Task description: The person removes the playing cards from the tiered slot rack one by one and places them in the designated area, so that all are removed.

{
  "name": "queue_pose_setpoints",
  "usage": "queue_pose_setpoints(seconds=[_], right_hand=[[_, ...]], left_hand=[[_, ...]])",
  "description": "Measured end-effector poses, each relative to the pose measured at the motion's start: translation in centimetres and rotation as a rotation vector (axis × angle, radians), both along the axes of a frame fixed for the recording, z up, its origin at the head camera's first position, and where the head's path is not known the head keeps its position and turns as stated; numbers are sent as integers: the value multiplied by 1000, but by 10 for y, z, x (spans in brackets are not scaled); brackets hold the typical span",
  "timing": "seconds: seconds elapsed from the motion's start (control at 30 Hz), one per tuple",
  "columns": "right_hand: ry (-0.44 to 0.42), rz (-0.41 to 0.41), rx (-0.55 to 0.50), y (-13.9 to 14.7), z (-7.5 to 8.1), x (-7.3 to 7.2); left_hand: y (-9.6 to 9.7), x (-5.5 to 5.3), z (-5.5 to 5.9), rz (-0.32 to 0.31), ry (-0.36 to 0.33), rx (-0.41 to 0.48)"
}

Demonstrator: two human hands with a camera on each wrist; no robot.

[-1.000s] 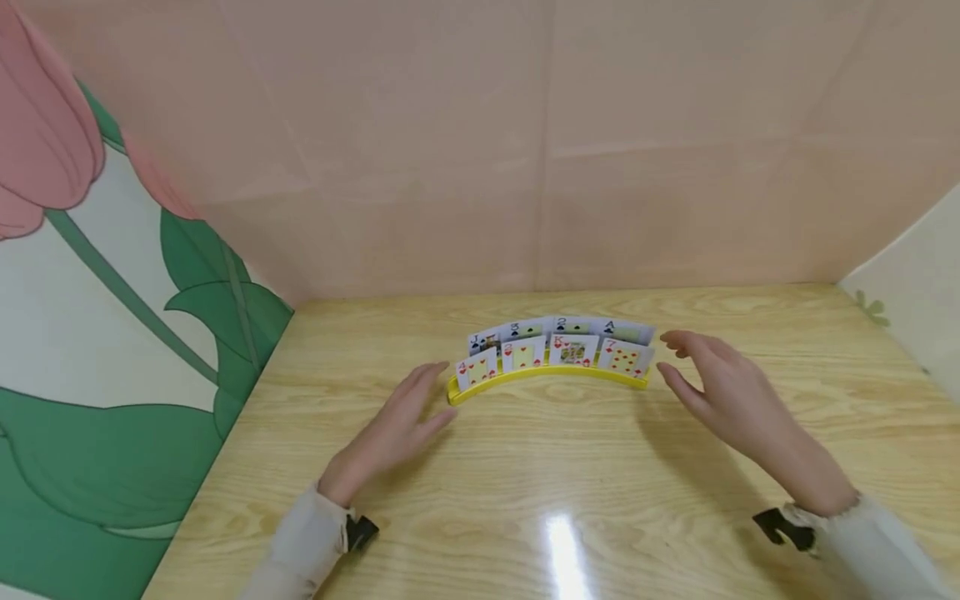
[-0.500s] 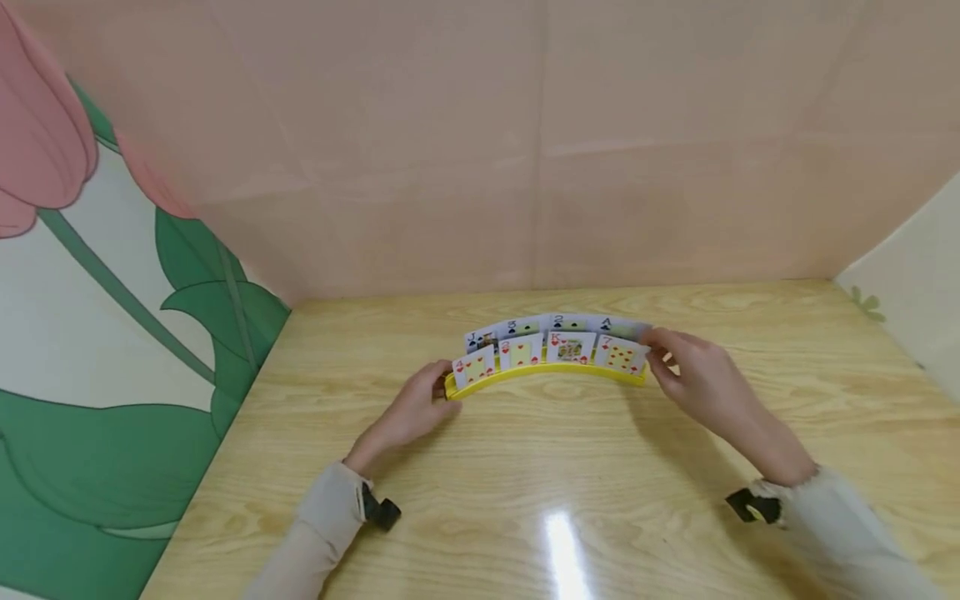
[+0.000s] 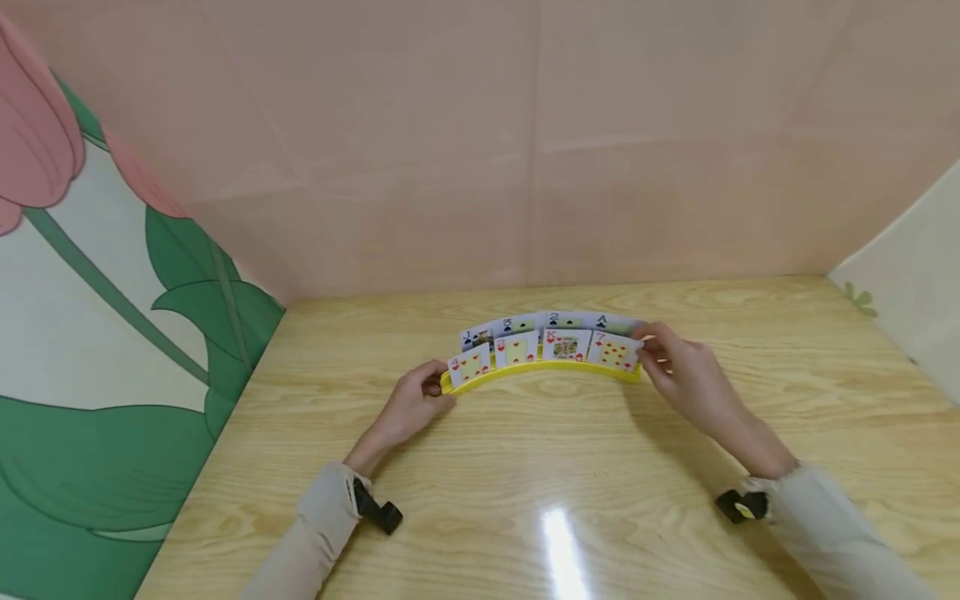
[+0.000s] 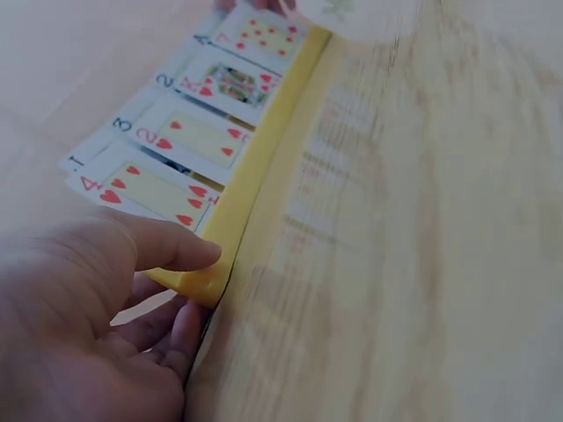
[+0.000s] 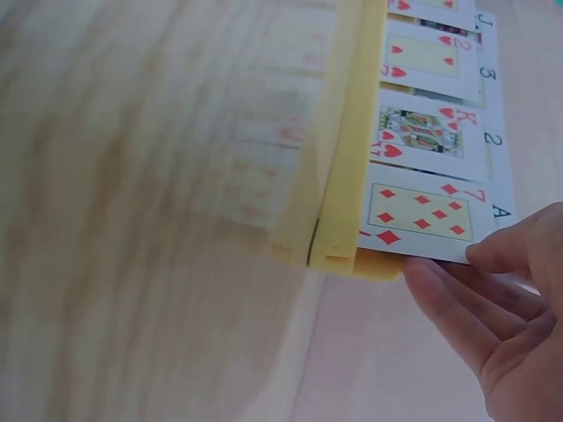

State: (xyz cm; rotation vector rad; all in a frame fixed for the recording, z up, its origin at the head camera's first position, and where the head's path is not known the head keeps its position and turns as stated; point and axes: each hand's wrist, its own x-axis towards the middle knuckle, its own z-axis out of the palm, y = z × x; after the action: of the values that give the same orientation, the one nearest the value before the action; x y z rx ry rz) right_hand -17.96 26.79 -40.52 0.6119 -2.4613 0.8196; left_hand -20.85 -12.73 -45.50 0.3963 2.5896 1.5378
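A curved yellow card holder stands on the table with two rows of playing cards upright in it. In front are the four of hearts, two of hearts, king of hearts and seven of diamonds. Black-suit cards, with the ace rightmost, show behind them. My left hand grips the holder's left end, thumb on its front and fingers curled beneath, as the left wrist view shows. With thumb and fingers, my right hand pinches the seven of diamonds at its outer right edge.
The wooden table carries a bright light reflection in front of the holder. A pink wall rises behind it. To the left is a panel with painted tulips, and a pale wall stands at the right.
My left hand has moved in and taken hold of the holder's left end. My right hand came leftward from beside the holder and now pinches the seven of diamonds.
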Motion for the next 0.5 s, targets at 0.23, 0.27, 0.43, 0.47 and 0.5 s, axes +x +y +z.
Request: queue_pose_setpoints(seconds=[0.23,0.27,0.43,0.47,0.5], right_hand=[[15,-12,-2,2,-3,-2],[18,-16,1,3,-2,-2],[30,-27,-4,4,-3,-3],[32,-28,-8,3,-3,-3],[34,-29,-13,3,-4,-2]], left_hand=[[2,0,-6,45,41,61],[2,-1,-7,49,47,65],[0,-2,-11,56,74,62],[-1,-3,-11,55,80,60],[-2,-2,-11,56,86,59]])
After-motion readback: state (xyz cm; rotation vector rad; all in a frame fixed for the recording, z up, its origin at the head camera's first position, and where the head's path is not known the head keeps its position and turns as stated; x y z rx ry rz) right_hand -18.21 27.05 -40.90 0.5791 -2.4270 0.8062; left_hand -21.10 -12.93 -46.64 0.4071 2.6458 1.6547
